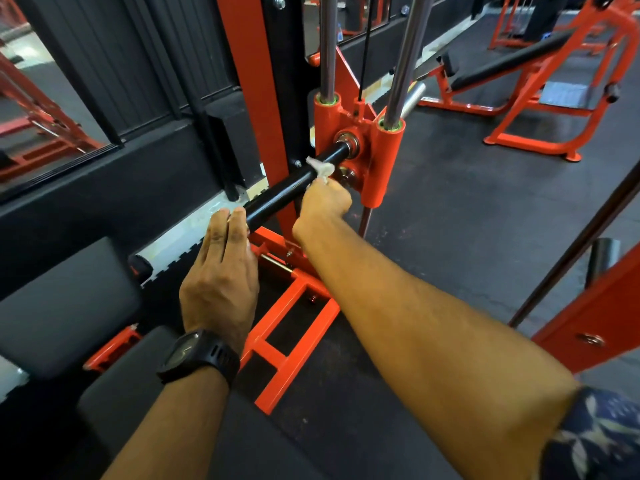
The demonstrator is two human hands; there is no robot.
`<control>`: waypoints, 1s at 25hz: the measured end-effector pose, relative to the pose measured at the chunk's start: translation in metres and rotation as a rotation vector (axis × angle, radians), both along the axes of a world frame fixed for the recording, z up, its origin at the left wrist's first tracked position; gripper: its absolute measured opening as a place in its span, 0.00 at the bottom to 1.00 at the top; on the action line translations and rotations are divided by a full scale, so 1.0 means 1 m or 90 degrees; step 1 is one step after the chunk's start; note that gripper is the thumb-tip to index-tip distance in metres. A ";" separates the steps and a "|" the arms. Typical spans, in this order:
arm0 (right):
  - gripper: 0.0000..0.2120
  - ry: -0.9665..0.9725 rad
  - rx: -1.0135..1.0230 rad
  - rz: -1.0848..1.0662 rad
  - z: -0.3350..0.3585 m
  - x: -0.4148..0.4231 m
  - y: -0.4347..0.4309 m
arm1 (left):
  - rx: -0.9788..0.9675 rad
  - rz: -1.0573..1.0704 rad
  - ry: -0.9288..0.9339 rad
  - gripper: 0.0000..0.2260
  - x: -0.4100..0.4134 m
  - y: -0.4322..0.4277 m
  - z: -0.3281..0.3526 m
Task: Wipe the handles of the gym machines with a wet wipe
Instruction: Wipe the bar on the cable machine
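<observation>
A black bar handle (pixel 287 188) juts out toward me from an orange carriage (pixel 367 140) that rides on two chrome guide rods. A white wet wipe (pixel 320 169) is draped over the bar near the carriage. My right hand (pixel 323 202) grips the bar from the right, fingers curled round it with the wipe under them. My left hand (pixel 221 268), with a black watch on the wrist, rests with straight fingers over the near end of the bar. The bar's near tip is hidden behind those fingers.
The orange upright post (pixel 256 98) and floor frame (pixel 287 327) of the machine stand right behind and below the bar. Black pads (pixel 62 306) sit at lower left. An orange bench machine (pixel 540 84) stands at the back right on the dark rubber floor (pixel 467 209).
</observation>
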State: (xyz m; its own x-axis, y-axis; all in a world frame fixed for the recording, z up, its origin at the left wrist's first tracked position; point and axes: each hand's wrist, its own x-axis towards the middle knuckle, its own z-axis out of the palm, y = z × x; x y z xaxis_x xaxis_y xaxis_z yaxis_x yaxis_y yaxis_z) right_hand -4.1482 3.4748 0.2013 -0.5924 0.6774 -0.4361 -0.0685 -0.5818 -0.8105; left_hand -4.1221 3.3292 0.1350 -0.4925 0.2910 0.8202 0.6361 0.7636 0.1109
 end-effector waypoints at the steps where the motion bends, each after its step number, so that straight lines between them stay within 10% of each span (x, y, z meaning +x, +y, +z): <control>1: 0.14 0.002 -0.002 0.002 -0.001 -0.002 0.002 | -0.010 0.001 0.003 0.17 0.000 -0.001 -0.003; 17: 0.12 0.012 -0.109 -0.117 0.009 -0.028 0.059 | -0.021 0.018 0.004 0.17 -0.001 0.000 0.001; 22: 0.14 -0.032 0.634 0.081 -0.020 -0.028 0.037 | -0.026 0.021 -0.009 0.17 0.001 0.000 0.002; 25: 0.15 -0.059 0.741 0.078 -0.025 -0.029 0.073 | -0.035 0.021 -0.014 0.17 0.002 0.000 0.004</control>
State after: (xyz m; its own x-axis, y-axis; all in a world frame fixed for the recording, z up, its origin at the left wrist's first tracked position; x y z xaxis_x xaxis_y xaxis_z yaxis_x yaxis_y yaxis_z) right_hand -4.1771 3.5478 0.1763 -0.6800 0.6368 0.3635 0.0241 0.5149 -0.8569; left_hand -4.1204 3.3297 0.1390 -0.5201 0.3185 0.7925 0.6080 0.7898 0.0816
